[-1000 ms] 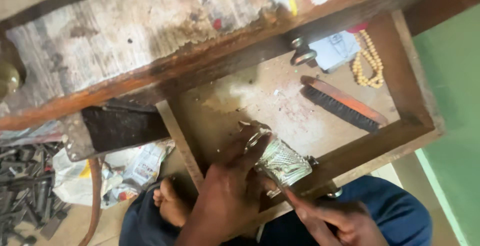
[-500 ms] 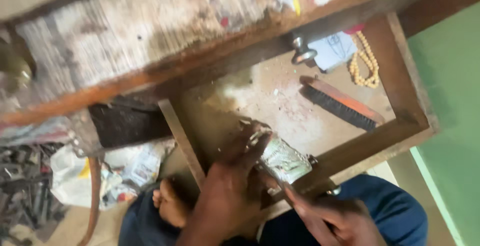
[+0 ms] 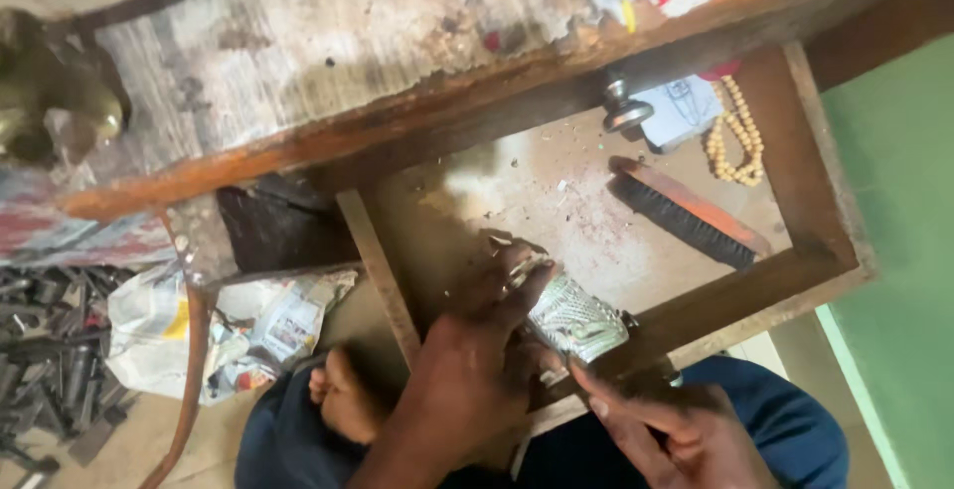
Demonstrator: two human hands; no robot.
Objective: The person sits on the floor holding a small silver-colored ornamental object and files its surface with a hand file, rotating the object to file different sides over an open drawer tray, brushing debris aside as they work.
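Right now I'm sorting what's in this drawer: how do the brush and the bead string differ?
The brush is long, straight and dark-bristled with a reddish back; the bead string is pale cream and looped. The brush lies slantwise mid-drawer; the bead string sits in the far corner beside a paper. Neither is touched by a hand; both rest on the drawer floor.

This is a small craft workshop, worked from the floor. A worn, paint-stained wooden table [image 3: 328, 62] fills the view from 9 to 1 o'clock, its edge chipped and scorched. Under it a shallow wooden drawer [image 3: 815, 201] stands pulled out, its dusty bottom holding a flat brush [image 3: 686, 216] and a string of beads [image 3: 737, 146] towards 2 o'clock. At 8 o'clock dark metal scraps [image 3: 45, 350] lie heaped beside crumpled newspaper [image 3: 238, 325].
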